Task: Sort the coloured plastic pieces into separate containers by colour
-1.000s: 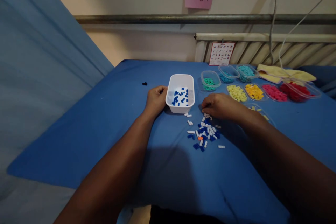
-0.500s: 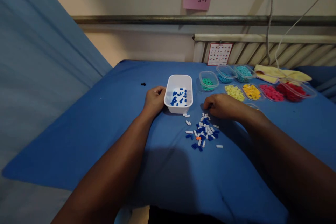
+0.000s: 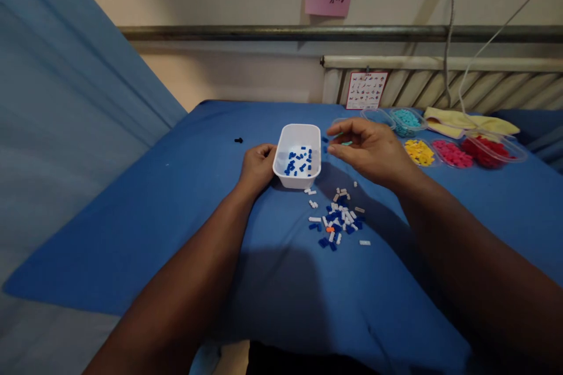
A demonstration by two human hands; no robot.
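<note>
My left hand [image 3: 257,170] is closed on the left side of a white plastic box [image 3: 297,181] that stands on the blue cloth. Several small blue bricks [image 3: 302,167] lie scattered on its bottom. To the right of the box, my right hand [image 3: 363,146] is raised with thumb and fingers apart. A small blue brick [image 3: 325,140] shows just off its fingertips, beside the box's right rim; it looks free of the fingers. Below the hand spreads a loose pile of white and blue bricks [image 3: 341,217], with one orange brick [image 3: 330,229] among them.
Clear tubs at the back right hold turquoise pieces [image 3: 407,119], yellow pieces [image 3: 420,153], pink pieces [image 3: 452,154] and red pieces [image 3: 486,149]. Behind them lies a yellow cloth [image 3: 470,123]. A black piece [image 3: 238,140] lies left of the box. A picture card [image 3: 366,90] leans against the radiator.
My right hand has risen from beside the pile toward the box's right rim, and its fingers have spread. A blue brick now shows at its fingertips. My left hand stays at the box.
</note>
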